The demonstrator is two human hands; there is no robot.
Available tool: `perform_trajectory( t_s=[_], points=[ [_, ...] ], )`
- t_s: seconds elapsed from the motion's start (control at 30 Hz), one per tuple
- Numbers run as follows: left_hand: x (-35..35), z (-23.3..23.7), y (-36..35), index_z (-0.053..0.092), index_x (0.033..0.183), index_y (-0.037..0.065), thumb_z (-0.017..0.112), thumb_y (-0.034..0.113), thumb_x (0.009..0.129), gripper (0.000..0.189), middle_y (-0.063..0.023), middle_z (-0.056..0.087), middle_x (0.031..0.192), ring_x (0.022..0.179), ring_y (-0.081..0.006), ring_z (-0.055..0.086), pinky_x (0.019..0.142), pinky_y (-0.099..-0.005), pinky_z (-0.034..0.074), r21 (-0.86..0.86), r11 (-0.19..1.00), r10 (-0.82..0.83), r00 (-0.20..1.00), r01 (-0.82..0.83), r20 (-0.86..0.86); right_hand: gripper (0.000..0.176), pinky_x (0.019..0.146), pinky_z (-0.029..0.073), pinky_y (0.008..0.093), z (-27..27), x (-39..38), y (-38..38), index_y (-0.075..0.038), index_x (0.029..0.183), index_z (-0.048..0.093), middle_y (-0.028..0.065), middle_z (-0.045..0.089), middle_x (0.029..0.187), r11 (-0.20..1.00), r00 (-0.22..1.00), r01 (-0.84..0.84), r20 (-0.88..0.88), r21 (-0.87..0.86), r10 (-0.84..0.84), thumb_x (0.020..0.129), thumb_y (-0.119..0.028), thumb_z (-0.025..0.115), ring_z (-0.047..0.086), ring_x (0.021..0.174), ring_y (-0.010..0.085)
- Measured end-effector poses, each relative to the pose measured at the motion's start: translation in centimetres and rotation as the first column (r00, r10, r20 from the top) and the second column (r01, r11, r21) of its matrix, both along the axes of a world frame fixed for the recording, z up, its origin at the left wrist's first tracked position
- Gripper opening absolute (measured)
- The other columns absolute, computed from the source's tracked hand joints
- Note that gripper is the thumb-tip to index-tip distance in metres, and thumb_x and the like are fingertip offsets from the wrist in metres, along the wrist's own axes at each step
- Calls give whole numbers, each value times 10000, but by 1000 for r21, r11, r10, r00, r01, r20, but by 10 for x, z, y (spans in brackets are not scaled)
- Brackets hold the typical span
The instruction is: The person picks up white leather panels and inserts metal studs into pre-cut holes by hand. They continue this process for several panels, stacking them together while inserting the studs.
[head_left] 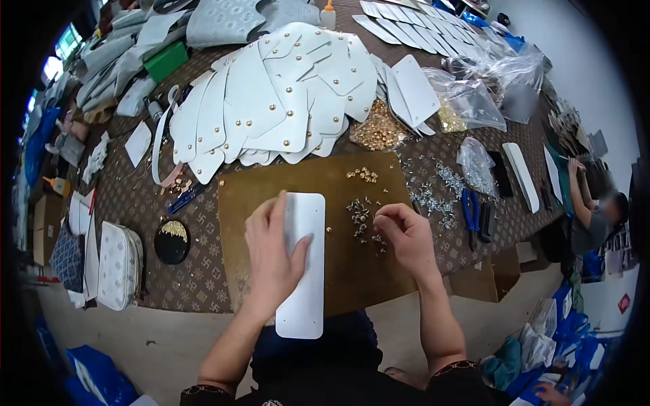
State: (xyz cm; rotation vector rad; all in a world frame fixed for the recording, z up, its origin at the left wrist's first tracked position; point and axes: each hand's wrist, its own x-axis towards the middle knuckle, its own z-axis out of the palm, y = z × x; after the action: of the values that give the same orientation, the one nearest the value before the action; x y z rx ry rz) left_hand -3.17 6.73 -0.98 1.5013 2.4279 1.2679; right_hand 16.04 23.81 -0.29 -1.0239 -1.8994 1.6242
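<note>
A long white panel [310, 284] with rounded corners and small holes lies lengthwise before me, its near end past the mat's front edge. My left hand [269, 254] holds it at the left edge, thumb over its face; the other fingertips are partly hidden. On the right, my right hand [406, 237] is closed in a pinch above a scatter of small metal screws [357, 215]. Whatever sits between those fingertips is too small to make out. Several gold dome studs [362, 175] form a small pile farther back on the brown mat [254, 193].
White pieces with gold studs [250, 95] are heaped behind the mat. A bag of gold studs [379, 128] stands beside them. To the right are loose silver screws [440, 189] and blue-handled pliers [470, 218]. Leftward sit a black dish [172, 250] and a white case [118, 264].
</note>
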Motion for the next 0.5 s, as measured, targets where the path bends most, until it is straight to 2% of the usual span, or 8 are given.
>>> perform_trajectory(
  t_s=[0.03, 0.1, 0.13, 0.17, 0.23, 0.3, 0.5],
  points=[
    [1, 3, 7, 456, 1498, 11, 802, 108, 815, 772, -206, 534, 1317, 1166, -356, 528, 1038, -488, 375, -9, 1000, 8, 1000, -8, 10, 109, 766, 525, 229, -1, 2, 1, 10, 1070, 690, 3, 704, 907, 1000, 1000, 9, -5, 1, -9, 1014, -82, 671, 641, 840, 64],
    [4, 7, 21, 611, 1383, 80, 788, 106, 835, 576, -129, 599, 1266, 1167, -326, 553, 996, -436, 412, -146, 942, -303, 953, 303, 21, 115, 773, 533, 231, -6, 8, 2, 20, 1065, 685, 16, 714, 919, 1000, 999, 21, -27, 17, -20, 1018, -84, 667, 659, 842, 72],
    [9, -4, 33, 714, 1219, 110, 794, 122, 828, 400, -70, 633, 1157, 1094, -286, 568, 928, -420, 406, -95, 937, -335, 942, 335, 19, 115, 773, 533, 231, -6, 9, 2, 20, 1065, 685, 16, 714, 919, 1000, 1000, 15, -23, 14, -14, 1018, -84, 667, 659, 842, 72],
    [14, -9, 43, 714, 1219, 110, 794, 122, 828, 400, -70, 633, 1157, 1094, -286, 568, 928, -420, 406, -94, 939, -331, 943, 331, 18, 116, 774, 535, 234, -5, 10, 1, 23, 1065, 686, 20, 718, 918, 999, 999, 35, -21, 0, -35, 1016, -80, 667, 662, 840, 75],
    [22, -16, 56, 734, 1142, 108, 790, 130, 833, 315, -65, 641, 1085, 1029, -269, 576, 910, -416, 392, -154, 871, -466, 884, 467, 42, 116, 776, 538, 237, -5, 14, -1, 27, 1064, 687, 24, 722, 917, 998, 998, 62, -18, -16, -63, 1015, -76, 667, 665, 839, 78],
    [22, -23, 67, 738, 1106, 110, 779, 126, 843, 267, -63, 641, 1043, 1009, -266, 575, 904, -411, 388, -157, 865, -480, 877, 476, 18, 97, 744, 523, 228, -8, 19, 0, 23, 1058, 692, 14, 711, 891, 995, 996, 77, 36, 58, -80, 1011, -52, 652, 646, 796, 75],
    [24, -32, 73, 718, 985, 101, 738, 104, 881, 106, -68, 643, 952, 982, -268, 579, 877, -401, 400, -143, 870, -481, 875, 472, -42, 118, 752, 537, 239, -9, 26, -1, 34, 1065, 707, 26, 728, 884, 996, 996, 72, 42, 54, -75, 1001, -59, 674, 671, 822, 76]
  ],
)
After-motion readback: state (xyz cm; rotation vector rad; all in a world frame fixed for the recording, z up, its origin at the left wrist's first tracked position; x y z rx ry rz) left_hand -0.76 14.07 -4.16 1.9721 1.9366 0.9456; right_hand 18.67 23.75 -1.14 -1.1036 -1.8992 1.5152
